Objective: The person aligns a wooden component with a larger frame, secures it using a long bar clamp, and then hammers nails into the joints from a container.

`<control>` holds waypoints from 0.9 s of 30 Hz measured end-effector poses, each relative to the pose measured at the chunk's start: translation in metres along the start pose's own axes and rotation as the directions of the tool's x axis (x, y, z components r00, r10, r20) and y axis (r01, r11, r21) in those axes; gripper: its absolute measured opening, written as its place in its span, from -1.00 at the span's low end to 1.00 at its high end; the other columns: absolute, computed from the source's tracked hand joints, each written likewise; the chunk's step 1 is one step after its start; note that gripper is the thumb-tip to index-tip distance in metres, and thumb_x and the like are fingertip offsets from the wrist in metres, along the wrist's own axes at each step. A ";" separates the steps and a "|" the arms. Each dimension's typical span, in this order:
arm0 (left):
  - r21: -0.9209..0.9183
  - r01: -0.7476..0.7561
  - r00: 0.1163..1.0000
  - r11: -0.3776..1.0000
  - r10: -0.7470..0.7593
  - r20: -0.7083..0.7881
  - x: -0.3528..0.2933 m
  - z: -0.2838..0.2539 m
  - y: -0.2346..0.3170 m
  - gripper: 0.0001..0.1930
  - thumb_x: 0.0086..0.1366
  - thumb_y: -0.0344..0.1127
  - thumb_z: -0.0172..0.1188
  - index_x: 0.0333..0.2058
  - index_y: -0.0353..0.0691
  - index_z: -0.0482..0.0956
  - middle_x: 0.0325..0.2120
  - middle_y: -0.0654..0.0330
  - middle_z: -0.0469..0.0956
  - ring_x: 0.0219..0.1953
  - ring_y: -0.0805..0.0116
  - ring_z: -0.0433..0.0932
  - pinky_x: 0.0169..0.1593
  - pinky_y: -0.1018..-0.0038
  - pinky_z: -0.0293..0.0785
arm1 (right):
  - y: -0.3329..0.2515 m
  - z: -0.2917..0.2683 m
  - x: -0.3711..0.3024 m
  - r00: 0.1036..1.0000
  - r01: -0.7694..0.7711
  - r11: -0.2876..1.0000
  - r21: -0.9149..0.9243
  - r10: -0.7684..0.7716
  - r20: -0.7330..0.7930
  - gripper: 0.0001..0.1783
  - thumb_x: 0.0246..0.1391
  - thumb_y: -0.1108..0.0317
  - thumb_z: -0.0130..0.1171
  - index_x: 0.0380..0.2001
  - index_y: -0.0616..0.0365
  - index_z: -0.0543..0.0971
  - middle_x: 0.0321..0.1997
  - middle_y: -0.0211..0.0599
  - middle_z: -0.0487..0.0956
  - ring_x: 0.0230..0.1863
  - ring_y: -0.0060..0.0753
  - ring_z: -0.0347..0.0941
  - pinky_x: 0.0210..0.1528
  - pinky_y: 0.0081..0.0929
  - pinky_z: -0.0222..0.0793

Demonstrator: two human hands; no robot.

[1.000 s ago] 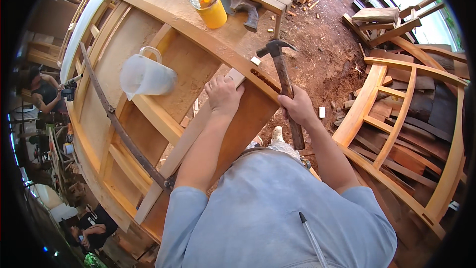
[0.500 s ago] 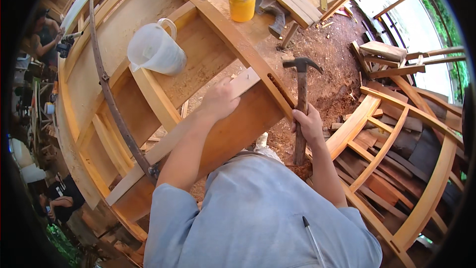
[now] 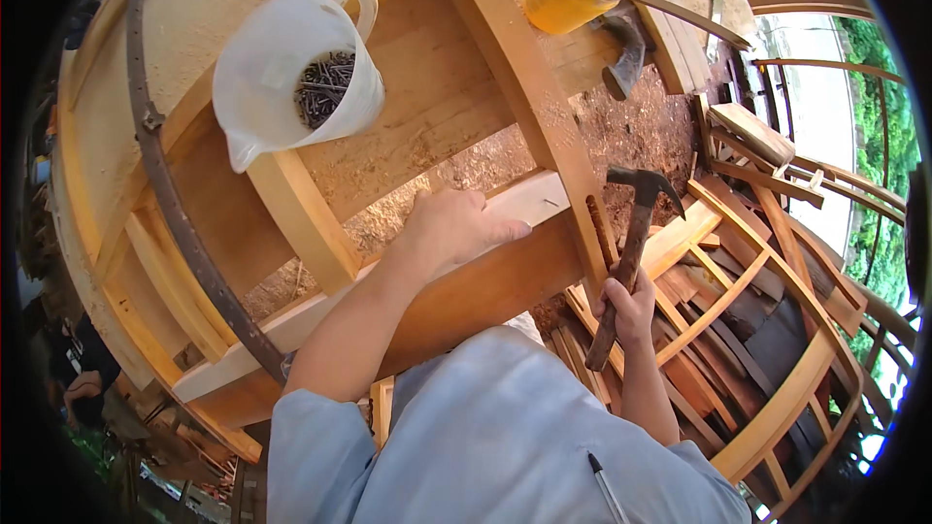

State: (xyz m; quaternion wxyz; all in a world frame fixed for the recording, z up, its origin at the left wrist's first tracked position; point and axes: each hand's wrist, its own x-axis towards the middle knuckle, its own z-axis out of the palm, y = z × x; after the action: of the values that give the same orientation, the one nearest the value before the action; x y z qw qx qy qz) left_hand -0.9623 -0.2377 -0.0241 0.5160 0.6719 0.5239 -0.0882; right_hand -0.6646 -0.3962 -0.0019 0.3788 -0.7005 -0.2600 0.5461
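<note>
My right hand (image 3: 629, 309) is closed round the wooden handle of a claw hammer (image 3: 636, 238). The hammer is held upright but leaning, its dark head just right of the frame's corner. My left hand (image 3: 451, 231) grips a pale wooden strip (image 3: 519, 200), fingers over its far side and thumb lying along the near side. The strip lies along the top edge of a brown board (image 3: 485, 286) in a wooden frame. A nail (image 3: 550, 202) sticks up from the strip near its right end, a little beyond my thumb and clear of the hammer.
A translucent plastic jug (image 3: 248, 78) with many nails stands on the frame beyond my left arm. A long dark metal clamp bar (image 3: 160, 155) crosses at left. Farther off are a yellow tub (image 3: 558, 0) with a stick and a dark curved tool (image 3: 626, 58). Scrap wood (image 3: 718, 349) lies right.
The view has tilted and come nearer the frame, and the jug's nails now show. The hammer has tipped from upright to leaning right. My left hand still lies on the strip.
</note>
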 end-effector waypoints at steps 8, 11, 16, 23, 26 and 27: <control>0.020 -0.058 0.998 0.998 0.058 0.013 0.002 0.003 -0.005 -0.12 0.17 0.51 0.11 -0.21 -0.42 0.67 -0.28 -0.13 0.68 -0.13 -0.05 0.66 0.07 0.09 0.47 | 0.001 0.006 0.001 0.994 -0.070 0.997 -0.043 0.066 -0.085 -0.77 0.13 0.47 0.21 -0.17 0.30 0.45 -0.53 -0.29 0.51 -0.64 -0.46 0.46 -0.56 -0.55 0.41; -0.066 -0.003 1.000 0.998 0.005 0.029 0.004 0.007 -0.007 -0.14 0.11 0.48 0.21 -0.32 -0.48 0.62 -0.15 -0.18 0.64 -0.03 -0.13 0.59 0.19 0.06 0.33 | -0.001 0.008 0.001 0.992 -0.087 0.995 -0.045 0.082 -0.099 -0.76 0.13 0.48 0.21 -0.15 0.30 0.44 -0.53 -0.28 0.51 -0.64 -0.45 0.46 -0.56 -0.55 0.41; -0.061 -0.301 0.906 0.952 0.266 -0.328 0.008 0.016 -0.013 -0.26 0.04 0.19 0.44 -0.13 -0.49 0.60 0.26 -0.10 0.39 0.27 -0.08 0.38 0.26 -0.01 0.27 | 0.002 0.003 0.001 0.991 -0.094 0.995 -0.044 0.090 -0.096 -0.73 0.12 0.48 0.19 -0.12 0.30 0.42 -0.53 -0.27 0.52 -0.63 -0.44 0.47 -0.55 -0.54 0.42; -0.223 -0.359 0.928 0.906 0.320 -0.191 0.020 0.012 -0.006 -0.18 0.08 -0.06 0.44 0.33 -0.08 0.38 0.26 -0.04 0.43 0.37 -0.18 0.25 0.38 -0.07 0.12 | 0.005 -0.002 0.002 0.993 -0.096 0.994 -0.047 0.093 -0.070 -0.73 0.11 0.48 0.19 -0.13 0.30 0.41 -0.52 -0.26 0.53 -0.63 -0.44 0.48 -0.56 -0.54 0.43; -0.169 -0.445 0.886 0.879 0.406 -0.225 0.030 0.012 -0.010 -0.20 0.08 -0.10 0.43 0.33 0.02 0.39 0.19 -0.02 0.50 0.37 -0.22 0.23 0.40 -0.13 0.06 | 0.000 0.003 0.002 0.992 -0.103 0.993 -0.049 0.099 -0.078 -0.74 0.12 0.47 0.19 -0.14 0.29 0.42 -0.52 -0.27 0.52 -0.63 -0.45 0.48 -0.56 -0.55 0.43; -0.143 -0.470 0.876 0.871 0.441 -0.194 0.035 0.013 -0.013 -0.22 0.10 -0.06 0.40 0.33 -0.01 0.40 0.17 0.00 0.53 0.39 -0.18 0.22 0.41 -0.14 0.04 | -0.002 0.005 0.002 0.991 -0.111 0.993 -0.052 0.106 -0.082 -0.74 0.12 0.47 0.19 -0.14 0.28 0.42 -0.52 -0.28 0.52 -0.64 -0.46 0.47 -0.56 -0.55 0.42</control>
State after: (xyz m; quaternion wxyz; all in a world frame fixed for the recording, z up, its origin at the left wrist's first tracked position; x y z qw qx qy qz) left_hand -0.9526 -0.2273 -0.0608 0.5403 0.7302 0.3946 0.1381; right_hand -0.6691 -0.3922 -0.0021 0.3386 -0.7449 -0.2217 0.5304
